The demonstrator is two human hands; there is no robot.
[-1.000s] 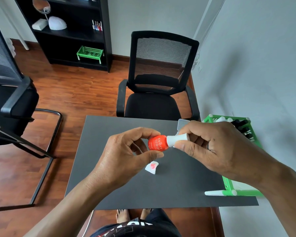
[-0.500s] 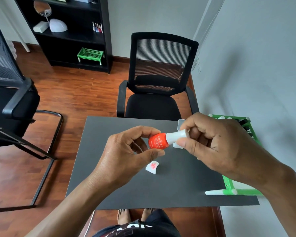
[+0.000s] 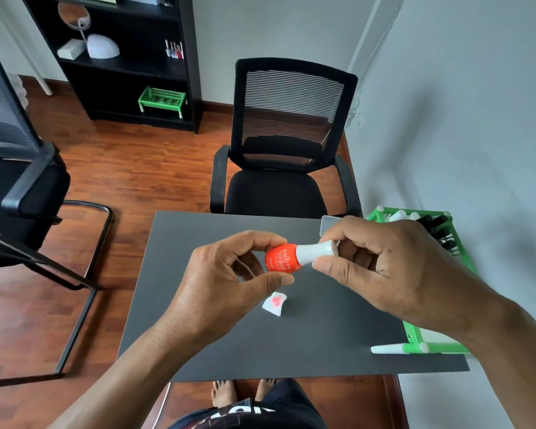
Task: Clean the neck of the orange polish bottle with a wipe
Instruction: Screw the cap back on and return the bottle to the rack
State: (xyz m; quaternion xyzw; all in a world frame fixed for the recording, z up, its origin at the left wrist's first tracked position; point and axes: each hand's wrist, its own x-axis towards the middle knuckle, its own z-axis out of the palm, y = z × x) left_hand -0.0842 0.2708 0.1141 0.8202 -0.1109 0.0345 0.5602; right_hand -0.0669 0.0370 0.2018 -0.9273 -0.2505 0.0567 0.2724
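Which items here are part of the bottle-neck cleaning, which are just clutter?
In use:
left hand
right hand
orange bottle
white cap
stained wipe

Idle:
green rack
black mat
chair
shelf basket

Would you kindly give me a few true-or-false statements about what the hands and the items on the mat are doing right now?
1. The left hand holds the round orange polish bottle. True.
2. The bottle's white cap lies on the black mat. False: it sits on the bottle, pinched by the right hand.
3. The small white wipe bears a pink stain. True.
4. The wipe is pressed against the bottle. False: it lies on the mat below the hands.
5. The green plastic rack stands at the mat's left edge. False: right edge.
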